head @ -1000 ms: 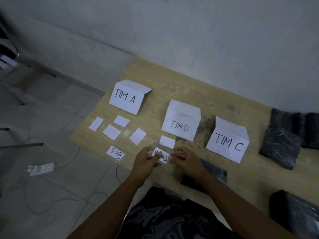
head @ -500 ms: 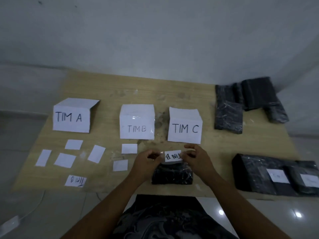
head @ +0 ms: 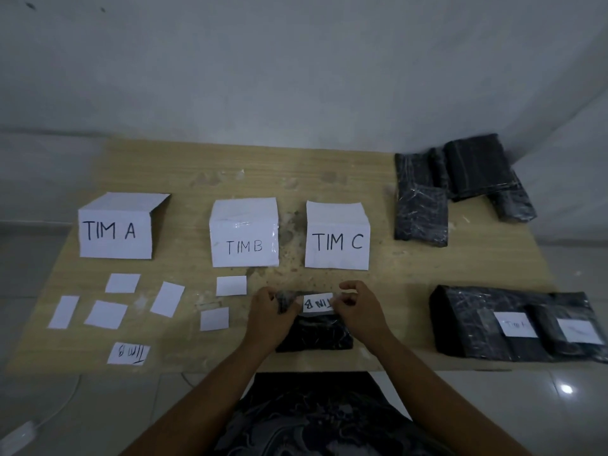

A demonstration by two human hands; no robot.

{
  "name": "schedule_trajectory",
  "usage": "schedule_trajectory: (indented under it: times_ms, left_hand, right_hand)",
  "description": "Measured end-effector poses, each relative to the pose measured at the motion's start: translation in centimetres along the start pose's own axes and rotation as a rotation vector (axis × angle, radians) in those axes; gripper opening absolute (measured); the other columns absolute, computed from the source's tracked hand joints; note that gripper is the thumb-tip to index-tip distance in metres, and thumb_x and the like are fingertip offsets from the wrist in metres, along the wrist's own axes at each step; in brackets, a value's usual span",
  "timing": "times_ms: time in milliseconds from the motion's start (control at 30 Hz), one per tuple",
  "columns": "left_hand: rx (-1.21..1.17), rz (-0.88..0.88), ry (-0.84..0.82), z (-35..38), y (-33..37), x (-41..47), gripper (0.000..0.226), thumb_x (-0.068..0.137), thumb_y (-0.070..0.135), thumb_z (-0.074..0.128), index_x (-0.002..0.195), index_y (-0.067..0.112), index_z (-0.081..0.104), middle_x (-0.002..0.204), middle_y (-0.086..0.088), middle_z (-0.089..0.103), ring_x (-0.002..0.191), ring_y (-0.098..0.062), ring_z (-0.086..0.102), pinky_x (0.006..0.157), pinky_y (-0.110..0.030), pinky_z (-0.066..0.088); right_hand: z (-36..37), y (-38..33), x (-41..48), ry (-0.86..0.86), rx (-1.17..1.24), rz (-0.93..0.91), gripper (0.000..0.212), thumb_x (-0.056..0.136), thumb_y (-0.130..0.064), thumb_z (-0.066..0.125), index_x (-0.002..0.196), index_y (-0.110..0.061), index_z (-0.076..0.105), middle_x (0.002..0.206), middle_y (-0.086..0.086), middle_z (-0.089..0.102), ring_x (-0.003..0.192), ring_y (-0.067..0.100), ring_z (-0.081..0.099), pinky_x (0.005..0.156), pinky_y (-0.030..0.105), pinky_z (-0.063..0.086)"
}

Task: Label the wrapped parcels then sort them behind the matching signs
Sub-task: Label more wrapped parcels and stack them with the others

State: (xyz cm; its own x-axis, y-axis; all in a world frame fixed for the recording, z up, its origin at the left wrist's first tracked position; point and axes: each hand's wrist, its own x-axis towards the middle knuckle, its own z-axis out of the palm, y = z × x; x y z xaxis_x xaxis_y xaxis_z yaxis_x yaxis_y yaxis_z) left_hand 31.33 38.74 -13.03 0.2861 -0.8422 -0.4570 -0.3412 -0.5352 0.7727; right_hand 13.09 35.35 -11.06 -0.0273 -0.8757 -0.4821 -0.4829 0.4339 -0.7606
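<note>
Pinching each end of the label (head: pixel 317 302), left hand (head: pixel 269 312) and right hand (head: pixel 358 309) hold it taut over the parcel (head: pixel 316 335) at the table (head: pixel 411 278) front, probably so it sticks flat.

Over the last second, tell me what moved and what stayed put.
Both hands carried the TIM B label rightward and down onto the far end of the black parcel. The right hand pinches its right end; the left hand grips the parcel's far left edge. Signs, blank slips and the other parcels stayed put.
</note>
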Motion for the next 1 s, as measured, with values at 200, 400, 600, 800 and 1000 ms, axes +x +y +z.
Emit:
schedule_trajectory:
  times_ms: [200, 400, 600, 800, 1000]
  left_hand:
    - [0.020, -0.001, -0.032, 0.4, 0.0, 0.3, 0.045, 0.080, 0.049, 0.068, 0.105, 0.019, 0.046, 0.106, -0.002, 0.055, 0.094, -0.016, 0.056, 0.070, -0.023, 0.044]
    - [-0.003, 0.039, -0.073, 0.6, -0.6, 0.6, 0.042, 0.082, 0.044, 0.070, 0.105, 0.018, 0.046, 0.095, 0.004, 0.059, 0.083, -0.009, 0.059, 0.060, -0.014, 0.041]
    - [0.035, 0.022, -0.140, 0.0, -1.3, 1.0, 0.050, 0.081, 0.050, 0.067, 0.113, 0.020, 0.042, 0.098, 0.007, 0.058, 0.080, -0.003, 0.058, 0.062, -0.013, 0.045]
    - [0.068, -0.097, -0.126, 0.7, -1.5, 1.7, 0.060, 0.075, 0.061, 0.067, 0.110, 0.017, 0.045, 0.101, 0.003, 0.058, 0.088, -0.016, 0.060, 0.069, -0.028, 0.052]
    - [0.091, -0.095, -0.118, 1.3, -2.1, 2.3, 0.071, 0.062, 0.086, 0.054, 0.094, 0.024, 0.064, 0.093, 0.006, 0.067, 0.085, -0.014, 0.064, 0.082, -0.036, 0.055]
  right_hand:
    - [0.7, -0.3, 0.6, 0.015, -0.116, -0.043, 0.030, 0.086, -0.016, 0.068, 0.111, -0.015, 0.051, 0.090, 0.007, 0.070, 0.082, 0.017, 0.066, 0.055, 0.018, 0.048]
    - [0.7, 0.1, 0.4, 0.025, -0.246, -0.139, 0.043, 0.081, -0.027, 0.076, 0.113, -0.015, 0.049, 0.088, -0.001, 0.061, 0.079, 0.012, 0.058, 0.063, 0.016, 0.045]
    - [0.3, 1.7, -0.1, 0.134, -0.301, -0.092, 0.042, 0.086, -0.040, 0.067, 0.113, -0.012, 0.051, 0.107, 0.003, 0.050, 0.100, 0.020, 0.052, 0.076, 0.025, 0.039]
    - [2.4, 1.4, -0.6, 0.049, -0.178, 0.188, 0.090, 0.078, -0.073, 0.052, 0.136, -0.008, 0.031, 0.129, 0.015, 0.049, 0.113, 0.029, 0.054, 0.089, 0.038, 0.049]
    - [4.0, 1.6, -0.1, 0.039, -0.218, 0.312, 0.068, 0.087, -0.066, 0.046, 0.124, -0.009, 0.037, 0.127, 0.017, 0.040, 0.114, 0.037, 0.047, 0.095, 0.046, 0.045]
